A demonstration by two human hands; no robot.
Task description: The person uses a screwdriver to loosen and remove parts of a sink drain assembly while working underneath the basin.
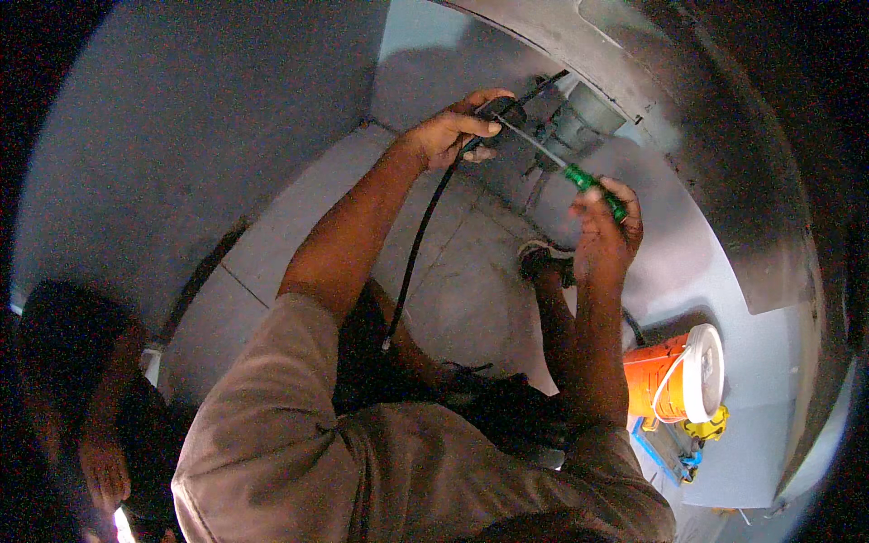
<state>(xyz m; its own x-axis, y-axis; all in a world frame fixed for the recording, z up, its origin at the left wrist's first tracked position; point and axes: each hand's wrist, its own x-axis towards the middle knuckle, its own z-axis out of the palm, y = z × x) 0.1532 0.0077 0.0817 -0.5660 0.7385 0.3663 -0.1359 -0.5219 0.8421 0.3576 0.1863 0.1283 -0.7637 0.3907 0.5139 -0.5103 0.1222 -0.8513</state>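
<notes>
Held a black round fitting (pixel 512 112) in the left grip (pixel 450 136), narrow and closed about it with the thumb pressed along the near side, in the far middle of the scene, left of a pale grey cylindrical fixture (pixel 587 113). Had the right grip (pixel 608 217) curled around the green handle of a screwdriver (pixel 572 172), right of the fitting and nearer, with some blur at the fingers. Pointed the metal shaft left and far, to the fitting; could not tell whether seated in a screw or merely resting against the surface. Had a black cable (pixel 424 226) hanging from below the left grip toward the near side, over the tiled floor (pixel 453 271). Risked, by judgement, a slip of the tip and a jab to the left thumb, owing to the slanted shaft and the purely hand-held fitting. Risked also a twist of the fitting within the left grip under turning force, or a tug from the dangling cable if snagged on the leg (pixel 407 344) close by.
</notes>
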